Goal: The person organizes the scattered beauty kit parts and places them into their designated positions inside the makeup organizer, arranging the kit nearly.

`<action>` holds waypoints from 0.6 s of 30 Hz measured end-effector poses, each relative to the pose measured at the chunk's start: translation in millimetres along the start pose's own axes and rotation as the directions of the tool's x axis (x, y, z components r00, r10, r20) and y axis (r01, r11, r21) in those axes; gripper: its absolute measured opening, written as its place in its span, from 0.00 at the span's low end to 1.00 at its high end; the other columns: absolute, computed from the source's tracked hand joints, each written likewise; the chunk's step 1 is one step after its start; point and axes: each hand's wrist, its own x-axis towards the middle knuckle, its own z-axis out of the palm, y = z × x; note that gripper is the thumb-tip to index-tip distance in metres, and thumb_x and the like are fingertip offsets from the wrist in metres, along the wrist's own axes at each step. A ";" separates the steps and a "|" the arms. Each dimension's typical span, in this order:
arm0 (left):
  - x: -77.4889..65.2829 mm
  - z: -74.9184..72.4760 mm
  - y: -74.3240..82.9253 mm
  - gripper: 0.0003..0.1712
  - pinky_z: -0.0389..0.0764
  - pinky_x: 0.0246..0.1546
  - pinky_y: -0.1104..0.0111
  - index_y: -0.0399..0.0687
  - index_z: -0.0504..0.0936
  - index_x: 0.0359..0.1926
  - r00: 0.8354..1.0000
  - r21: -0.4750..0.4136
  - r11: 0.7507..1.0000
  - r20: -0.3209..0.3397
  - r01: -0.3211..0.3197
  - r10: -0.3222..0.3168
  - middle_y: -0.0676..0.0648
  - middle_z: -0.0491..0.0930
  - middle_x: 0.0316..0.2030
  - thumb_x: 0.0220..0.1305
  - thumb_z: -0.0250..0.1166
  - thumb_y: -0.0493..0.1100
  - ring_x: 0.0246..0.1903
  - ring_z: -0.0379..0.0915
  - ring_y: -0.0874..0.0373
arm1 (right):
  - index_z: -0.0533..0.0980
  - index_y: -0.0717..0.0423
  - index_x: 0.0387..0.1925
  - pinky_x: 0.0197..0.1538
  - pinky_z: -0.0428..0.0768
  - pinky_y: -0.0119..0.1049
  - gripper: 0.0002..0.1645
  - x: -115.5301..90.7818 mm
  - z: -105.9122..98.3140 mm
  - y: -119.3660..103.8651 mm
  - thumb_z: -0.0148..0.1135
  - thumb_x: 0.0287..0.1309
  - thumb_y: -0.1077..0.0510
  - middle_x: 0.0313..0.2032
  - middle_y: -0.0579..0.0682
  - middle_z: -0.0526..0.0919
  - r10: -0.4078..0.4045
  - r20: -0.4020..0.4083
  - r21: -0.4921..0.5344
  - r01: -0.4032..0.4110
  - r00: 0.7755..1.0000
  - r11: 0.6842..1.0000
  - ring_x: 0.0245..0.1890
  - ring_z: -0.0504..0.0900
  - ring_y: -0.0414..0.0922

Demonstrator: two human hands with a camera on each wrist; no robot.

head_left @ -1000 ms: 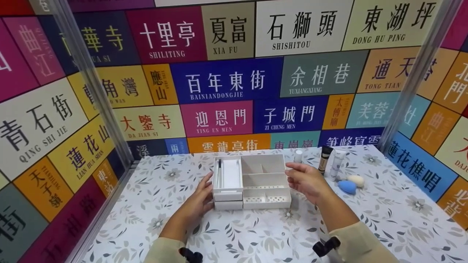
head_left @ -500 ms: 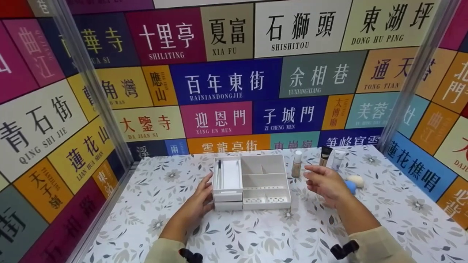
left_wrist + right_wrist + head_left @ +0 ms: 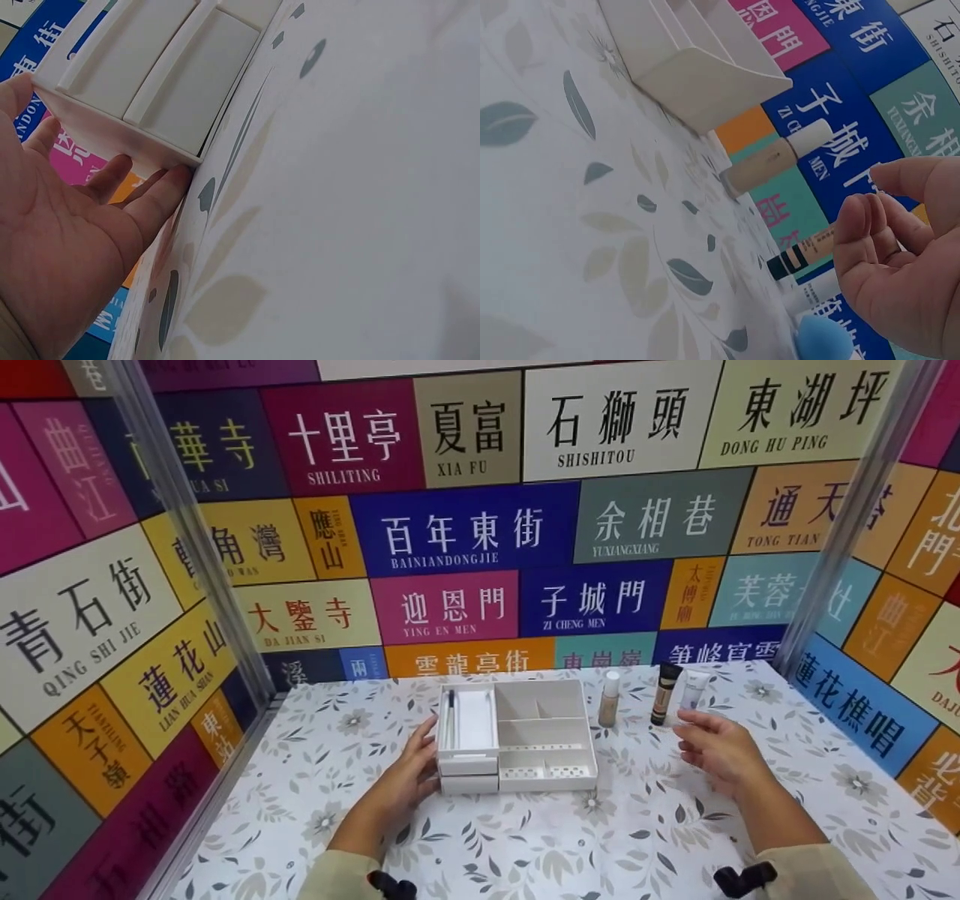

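Note:
A white cosmetics organizer (image 3: 469, 784) sits on the table, with dark-tipped sticks like makeup brushes (image 3: 451, 718) in its left compartment. My left hand (image 3: 403, 776) rests against its left side, fingertips touching the wall beside the drawers (image 3: 191, 82). On the right, my right hand (image 3: 721, 748) is raised with loosely bent fingers and holds nothing. Just beyond its fingertips stand a black-and-beige tube (image 3: 664, 699) and a white tube (image 3: 694, 688). Between them and the organizer stands a white-capped foundation bottle (image 3: 609, 703). A blue makeup sponge (image 3: 823, 339) shows below the hand in the right wrist view.
A floral cloth (image 3: 540, 840) covers the table. Sign-printed panels (image 3: 465, 525) rise behind and at both sides, with clear strips (image 3: 202, 540) at the corners. The organizer's right compartments (image 3: 532, 697) hold nothing visible.
My right hand has left the organizer's right side and moved right, past the bottle, to the tubes, now covering the sponges in the head view. The left hand has stayed in place.

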 end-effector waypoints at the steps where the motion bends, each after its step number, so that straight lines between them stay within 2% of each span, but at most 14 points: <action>1: 0.0 0.0 0.2 0.35 0.60 0.83 0.47 0.95 0.54 0.79 1.000 0.001 1.000 0.001 -0.001 0.001 0.52 0.50 0.85 0.78 0.56 0.68 0.83 0.57 0.45 | 0.73 0.50 0.73 0.50 0.88 0.32 0.33 1.0 -3.2 1.0 0.70 0.72 0.50 0.45 0.35 0.82 0.009 -0.010 0.000 -0.009 1.000 1.000 0.46 0.83 0.40; 7: -0.9 0.9 0.2 0.35 0.61 0.83 0.47 0.92 0.53 0.80 1.000 0.000 1.000 0.009 -0.015 0.015 0.51 0.50 0.85 0.79 0.55 0.67 0.82 0.58 0.44 | 0.68 0.49 0.78 0.50 0.88 0.35 0.39 7.9 -22.2 5.7 0.70 0.72 0.48 0.45 0.37 0.83 0.063 -0.100 -0.054 -0.069 0.993 0.996 0.46 0.83 0.40; 13: -1.6 -0.2 -0.5 0.34 0.60 0.84 0.46 0.89 0.51 0.82 0.999 0.002 0.999 0.024 -0.045 0.045 0.51 0.49 0.85 0.82 0.52 0.65 0.82 0.59 0.46 | 0.70 0.47 0.76 0.52 0.89 0.35 0.35 12.2 -38.7 11.6 0.69 0.73 0.48 0.47 0.39 0.82 0.091 -0.177 -0.039 -0.099 0.980 0.994 0.47 0.83 0.41; 18: -1.1 -0.2 -1.5 0.35 0.60 0.83 0.47 0.89 0.52 0.82 0.999 -0.002 0.999 0.016 -0.035 0.035 0.51 0.48 0.85 0.81 0.53 0.65 0.81 0.60 0.47 | 0.69 0.47 0.77 0.48 0.88 0.38 0.36 14.1 -48.9 19.0 0.67 0.73 0.46 0.43 0.40 0.84 0.116 -0.208 -0.054 -0.130 0.971 0.990 0.43 0.84 0.42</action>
